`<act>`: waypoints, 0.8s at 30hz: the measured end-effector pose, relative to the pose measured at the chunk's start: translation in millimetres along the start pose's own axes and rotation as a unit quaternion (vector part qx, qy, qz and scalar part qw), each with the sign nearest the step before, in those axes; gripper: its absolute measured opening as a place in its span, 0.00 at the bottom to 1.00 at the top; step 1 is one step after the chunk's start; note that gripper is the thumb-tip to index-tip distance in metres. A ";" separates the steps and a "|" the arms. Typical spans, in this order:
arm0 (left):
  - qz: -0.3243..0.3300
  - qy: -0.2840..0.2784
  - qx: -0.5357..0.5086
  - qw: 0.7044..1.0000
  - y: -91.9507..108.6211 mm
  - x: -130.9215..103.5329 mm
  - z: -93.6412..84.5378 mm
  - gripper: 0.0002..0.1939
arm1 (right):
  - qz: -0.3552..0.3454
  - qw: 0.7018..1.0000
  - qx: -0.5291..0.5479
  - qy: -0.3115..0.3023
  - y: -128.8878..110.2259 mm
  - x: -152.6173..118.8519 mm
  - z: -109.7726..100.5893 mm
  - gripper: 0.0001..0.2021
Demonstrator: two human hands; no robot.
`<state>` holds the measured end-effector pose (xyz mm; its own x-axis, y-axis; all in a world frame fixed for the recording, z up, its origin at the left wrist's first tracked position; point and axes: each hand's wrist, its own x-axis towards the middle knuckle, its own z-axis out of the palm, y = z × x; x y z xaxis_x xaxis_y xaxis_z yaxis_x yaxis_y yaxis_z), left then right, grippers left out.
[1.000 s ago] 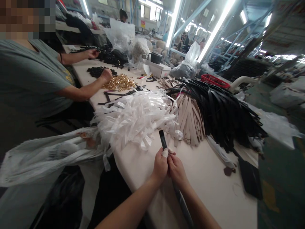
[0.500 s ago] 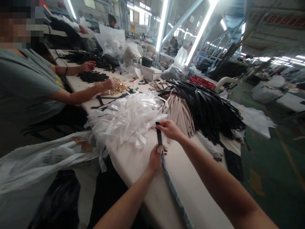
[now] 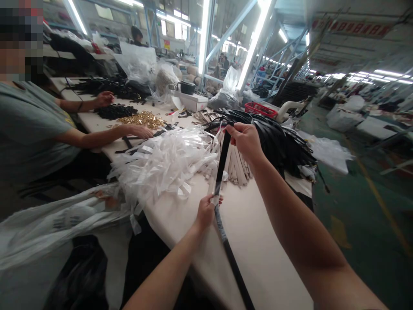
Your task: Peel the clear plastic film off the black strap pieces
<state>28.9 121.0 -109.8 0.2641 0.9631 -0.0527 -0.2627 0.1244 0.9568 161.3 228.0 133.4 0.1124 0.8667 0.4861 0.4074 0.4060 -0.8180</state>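
Observation:
A long black strap [image 3: 222,165] runs from my right hand down through my left and on toward the bottom of the view. My right hand [image 3: 241,137] pinches its top end, raised over the pale strips. Lower down, my left hand [image 3: 206,211] is closed around the strap, where a whitish, see-through film wraps a short stretch of it. Just left of the strap lies a heap of white plastic strips [image 3: 167,163]. Beyond my right hand are a bundle of pale strips [image 3: 238,168] and a pile of black straps [image 3: 280,142].
On the pale table [image 3: 258,241], a person's hand [image 3: 142,131] at the left is near gold metal pieces [image 3: 142,119] and black pieces [image 3: 116,111]. Farther back stand a white box [image 3: 193,102] and a red basket [image 3: 260,109]. A white sack [image 3: 71,215] hangs left.
My right hand has moved up and away from my left, drawing out more strap between them. Below my left hand the strap now shows bare black. The other person's near hand has left the gold pieces.

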 end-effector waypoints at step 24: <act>0.229 -0.215 0.618 0.721 -19.6 10.2 44.6 0.28 | 0.271 0.893 -0.349 0.087 201.9 -79.9 -186.6 0.09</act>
<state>78.1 117.8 -116.3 0.7456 0.6394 0.1878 0.5437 -0.7466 0.3832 403.7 186.6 -13.2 0.5790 0.7980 0.1674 0.7092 -0.3915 -0.5863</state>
